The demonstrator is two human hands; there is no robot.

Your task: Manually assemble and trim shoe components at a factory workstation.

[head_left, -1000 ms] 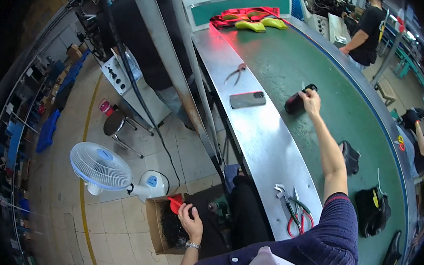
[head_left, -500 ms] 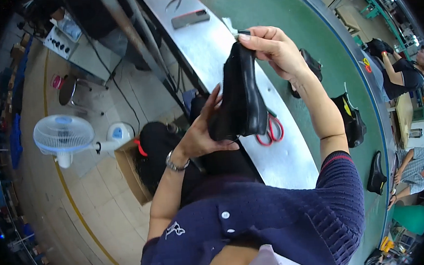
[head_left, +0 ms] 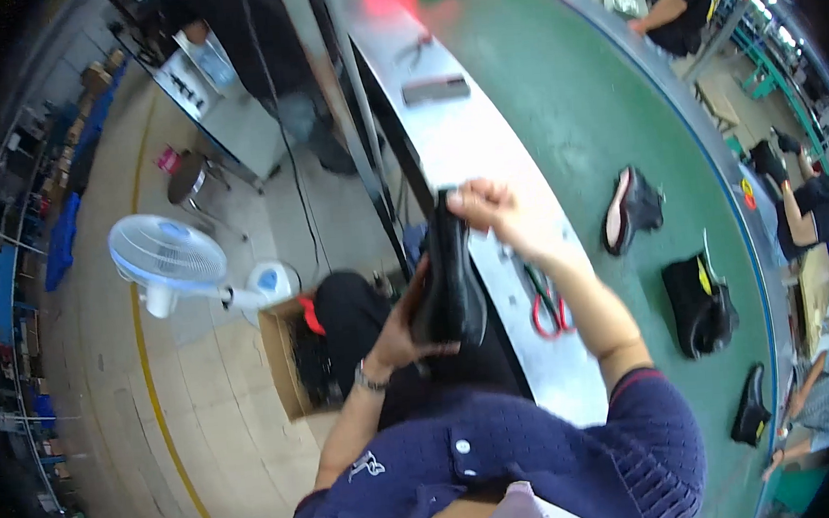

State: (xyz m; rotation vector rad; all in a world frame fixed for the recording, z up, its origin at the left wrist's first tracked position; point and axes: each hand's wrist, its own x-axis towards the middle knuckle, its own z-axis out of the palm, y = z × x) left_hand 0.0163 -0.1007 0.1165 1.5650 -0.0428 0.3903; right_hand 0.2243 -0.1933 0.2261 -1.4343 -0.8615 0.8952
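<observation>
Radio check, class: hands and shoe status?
Left hand holding near end of black shoe. Right hand gripping its far end. Red-handled scissors alongside, not between hands.

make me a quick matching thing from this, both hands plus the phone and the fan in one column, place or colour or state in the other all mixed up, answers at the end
Column one
1. left hand
2. right hand
3. phone
4. fan

Column two
A. fingers at the end of the black shoe higher in the picture
B. white and blue, above the floor
C. holds the shoe's lower end in the picture, with a wristband at its wrist
D. lies flat on the metal strip beside the green surface

Right pairs: 1-C, 2-A, 3-D, 4-B
</observation>
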